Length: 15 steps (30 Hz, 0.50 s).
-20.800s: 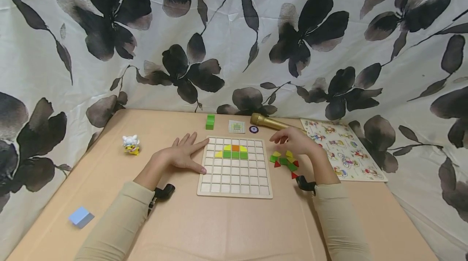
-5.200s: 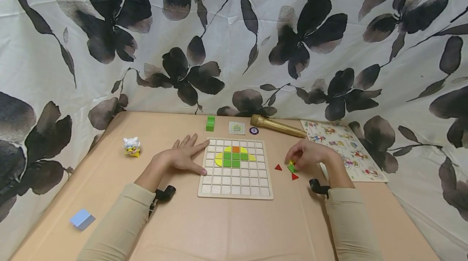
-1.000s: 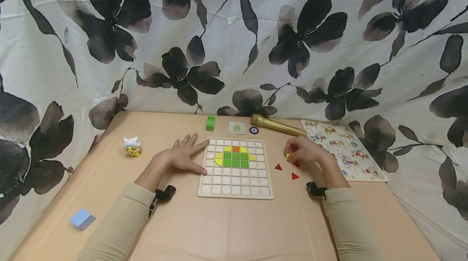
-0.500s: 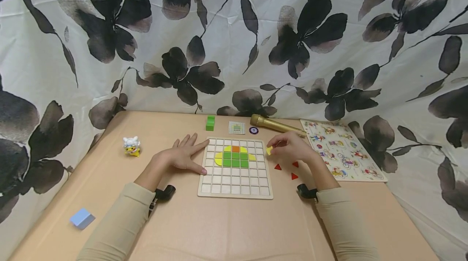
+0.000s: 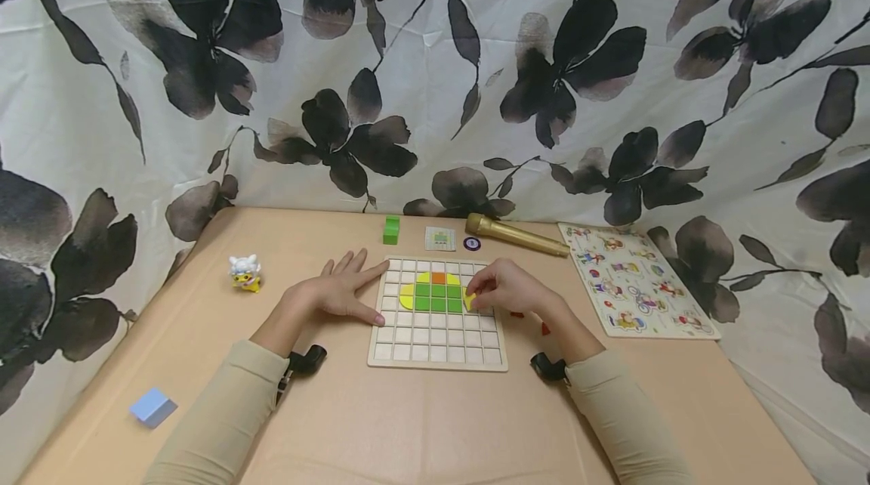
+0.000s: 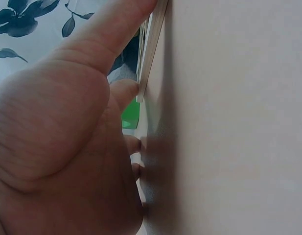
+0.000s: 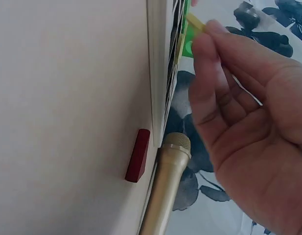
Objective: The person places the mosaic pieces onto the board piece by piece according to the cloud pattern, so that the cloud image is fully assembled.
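Observation:
A pale wooden grid board [image 5: 435, 338] lies mid-table, with green tiles [image 5: 438, 297], an orange tile [image 5: 438, 277] and yellow tiles [image 5: 406, 296] set in its upper cells. Spread along the board's left edge, my left hand [image 5: 333, 293] touches it with thumb and index finger. My right hand [image 5: 511, 288] pinches a small yellow tile [image 7: 195, 22] between thumb and fingertips, over the board's right part beside the green row. Red triangular tiles [image 5: 545, 328] lie to the right of the board, partly hidden behind that hand and wrist; one red tile [image 7: 137, 156] shows in the right wrist view.
Along the back stand green blocks [image 5: 390, 230], a pattern card [image 5: 440, 238], a round disc [image 5: 472, 243] and a gold microphone [image 5: 519, 235]. A picture board [image 5: 632, 285] lies right. A toy figure [image 5: 245, 272] and blue block [image 5: 153, 407] sit left.
Over the longer span, green and yellow tiles were added to the board and the loose pile shrank. Lately my right hand picked up a yellow tile and carried it left over the board. Left hand stays.

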Each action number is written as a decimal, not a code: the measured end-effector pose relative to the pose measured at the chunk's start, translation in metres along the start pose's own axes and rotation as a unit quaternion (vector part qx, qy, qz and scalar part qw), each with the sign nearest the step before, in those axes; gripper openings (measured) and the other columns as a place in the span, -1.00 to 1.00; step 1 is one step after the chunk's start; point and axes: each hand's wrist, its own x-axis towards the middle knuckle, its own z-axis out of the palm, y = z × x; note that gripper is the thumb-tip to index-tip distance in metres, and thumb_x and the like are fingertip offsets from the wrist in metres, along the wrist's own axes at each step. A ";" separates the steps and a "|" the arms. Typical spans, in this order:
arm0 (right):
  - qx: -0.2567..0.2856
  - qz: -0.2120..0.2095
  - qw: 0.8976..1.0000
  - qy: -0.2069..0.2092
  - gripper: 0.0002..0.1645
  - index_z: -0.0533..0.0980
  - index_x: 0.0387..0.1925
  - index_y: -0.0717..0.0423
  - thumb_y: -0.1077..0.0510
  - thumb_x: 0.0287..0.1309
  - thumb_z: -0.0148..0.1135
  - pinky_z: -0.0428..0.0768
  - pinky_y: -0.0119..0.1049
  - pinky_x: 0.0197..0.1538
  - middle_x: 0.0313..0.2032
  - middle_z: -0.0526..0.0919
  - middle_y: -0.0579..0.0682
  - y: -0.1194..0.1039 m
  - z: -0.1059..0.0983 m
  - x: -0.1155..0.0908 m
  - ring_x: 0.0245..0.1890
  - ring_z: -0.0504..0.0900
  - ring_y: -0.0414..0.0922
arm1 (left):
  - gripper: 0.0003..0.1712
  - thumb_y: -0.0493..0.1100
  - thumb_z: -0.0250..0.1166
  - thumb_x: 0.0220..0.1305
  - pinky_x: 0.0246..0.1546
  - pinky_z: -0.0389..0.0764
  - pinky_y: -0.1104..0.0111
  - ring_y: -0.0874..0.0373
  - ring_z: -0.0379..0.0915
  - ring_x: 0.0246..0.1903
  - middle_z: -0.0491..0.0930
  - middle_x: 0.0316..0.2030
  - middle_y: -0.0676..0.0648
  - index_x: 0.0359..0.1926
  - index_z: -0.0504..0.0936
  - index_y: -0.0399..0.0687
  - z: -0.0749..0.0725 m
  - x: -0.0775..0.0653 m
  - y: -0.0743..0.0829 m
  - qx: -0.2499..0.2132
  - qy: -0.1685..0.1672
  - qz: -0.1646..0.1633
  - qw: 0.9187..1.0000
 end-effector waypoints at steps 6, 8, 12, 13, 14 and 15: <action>-0.017 0.003 1.000 -0.012 -0.89 0.75 -0.25 -0.02 0.19 0.17 0.53 0.47 -0.41 -0.35 -0.40 0.69 -0.15 0.003 0.005 0.000 -0.37 0.55 -0.14 | 0.39 0.55 0.45 0.00 0.51 -0.44 -0.40 -0.43 -0.56 0.62 -0.39 0.65 -0.38 0.69 -0.04 0.23 -0.001 0.001 0.003 0.012 -0.006 -0.013 1.000; -0.018 0.003 1.000 -0.016 -0.89 0.74 -0.25 -0.02 0.19 0.18 0.53 0.48 -0.41 -0.33 -0.40 0.68 -0.15 0.004 0.006 0.001 -0.37 0.54 -0.15 | 0.37 0.52 0.45 0.03 0.52 -0.41 -0.39 -0.42 -0.54 0.62 -0.38 0.65 -0.37 0.69 -0.05 0.22 -0.002 0.000 0.003 0.019 -0.009 -0.019 1.000; -0.021 -0.002 1.000 -0.018 -0.88 0.73 -0.24 -0.03 0.18 0.19 0.52 0.50 -0.40 -0.28 -0.39 0.67 -0.16 0.007 0.007 0.001 -0.36 0.54 -0.15 | 0.38 0.52 0.45 0.03 0.51 -0.42 -0.39 -0.42 -0.55 0.62 -0.39 0.65 -0.38 0.69 -0.05 0.21 -0.001 0.001 0.001 0.018 -0.009 -0.017 1.000; -0.021 -0.004 1.000 -0.017 -0.88 0.73 -0.24 -0.03 0.18 0.19 0.52 0.50 -0.40 -0.28 -0.38 0.67 -0.16 0.008 0.007 0.001 -0.35 0.54 -0.15 | 0.39 0.53 0.45 0.01 0.51 -0.43 -0.40 -0.44 -0.55 0.62 -0.39 0.65 -0.39 0.69 -0.05 0.21 -0.001 0.001 0.001 0.013 -0.008 -0.014 1.000; -0.022 -0.006 1.000 -0.016 -0.88 0.73 -0.24 -0.02 0.19 0.19 0.53 0.50 -0.40 -0.27 -0.38 0.67 -0.16 0.008 0.008 0.001 -0.35 0.54 -0.14 | 0.40 0.56 0.45 -0.01 0.50 -0.44 -0.41 -0.44 -0.56 0.61 -0.39 0.65 -0.40 0.69 -0.04 0.22 0.000 0.002 -0.001 0.009 -0.006 -0.012 1.000; -0.021 -0.008 1.000 -0.016 -0.88 0.72 -0.24 -0.02 0.19 0.18 0.53 0.50 -0.40 -0.28 -0.38 0.66 -0.15 0.009 0.008 0.001 -0.35 0.54 -0.14 | 0.42 0.59 0.44 -0.04 0.50 -0.45 -0.41 -0.44 -0.56 0.61 -0.39 0.65 -0.39 0.69 -0.04 0.24 0.001 0.003 -0.002 0.004 -0.004 -0.009 1.000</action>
